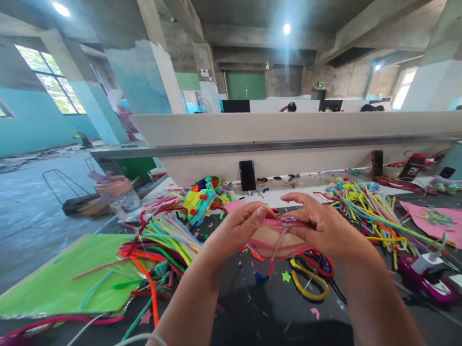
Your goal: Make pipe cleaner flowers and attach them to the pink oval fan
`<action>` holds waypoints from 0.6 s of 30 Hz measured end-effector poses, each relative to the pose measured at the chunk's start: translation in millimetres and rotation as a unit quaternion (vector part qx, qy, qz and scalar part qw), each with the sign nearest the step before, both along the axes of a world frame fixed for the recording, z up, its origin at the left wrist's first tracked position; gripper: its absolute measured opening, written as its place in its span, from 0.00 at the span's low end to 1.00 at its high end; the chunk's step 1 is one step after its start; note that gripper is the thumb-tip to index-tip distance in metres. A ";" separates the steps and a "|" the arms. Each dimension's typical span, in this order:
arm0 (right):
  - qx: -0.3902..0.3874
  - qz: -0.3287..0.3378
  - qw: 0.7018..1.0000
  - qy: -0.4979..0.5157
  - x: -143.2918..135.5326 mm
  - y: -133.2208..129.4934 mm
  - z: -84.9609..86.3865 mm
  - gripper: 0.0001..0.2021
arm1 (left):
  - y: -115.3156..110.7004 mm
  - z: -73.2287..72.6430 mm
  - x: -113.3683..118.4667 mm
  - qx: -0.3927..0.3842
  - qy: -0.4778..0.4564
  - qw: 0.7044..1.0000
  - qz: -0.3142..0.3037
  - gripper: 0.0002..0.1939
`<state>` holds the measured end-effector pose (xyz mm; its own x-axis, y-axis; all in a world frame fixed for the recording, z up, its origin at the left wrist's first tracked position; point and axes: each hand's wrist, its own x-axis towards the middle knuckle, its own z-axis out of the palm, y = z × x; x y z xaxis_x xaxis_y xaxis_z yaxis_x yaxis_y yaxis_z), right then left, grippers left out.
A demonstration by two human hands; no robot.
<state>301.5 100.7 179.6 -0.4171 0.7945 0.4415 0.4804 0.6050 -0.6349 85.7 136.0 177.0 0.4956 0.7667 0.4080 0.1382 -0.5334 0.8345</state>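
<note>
My left hand [237, 229] and my right hand [322, 227] grip opposite sides of a pink-rimmed sheer piece [264, 239], perhaps a small round fan, held tilted above the table. A pink strip hangs down from its middle, and small purple decorations [288, 219] sit along its upper edge. The left thumb presses on the near side; the right fingers and thumb close on the edge, with the index finger raised. Below lie a yellow pipe-cleaner loop [310, 297], a green star [286, 276] and a small dark blue piece [261, 279].
Pipe cleaners lie in a left bundle [177, 238] and a right bundle [381, 220]. A green sheet in clear wrapping [61, 277] is at the left. A phone [247, 175] leans on the white partition [203, 166]. A purple power strip [434, 285] with plugged-in chargers is at the right.
</note>
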 end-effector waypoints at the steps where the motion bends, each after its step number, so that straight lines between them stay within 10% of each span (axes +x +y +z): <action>1: 0.004 -0.002 1.000 -0.007 -0.1 -0.4 0.3 0.27 | 0.1 0.5 -0.3 0.003 -0.002 1.000 -0.005 0.20; 18: 0.023 -0.032 0.998 -0.040 -1.7 -1.5 -1.7 0.28 | 7.4 -5.9 0.8 -0.058 -0.026 0.992 -0.110 0.20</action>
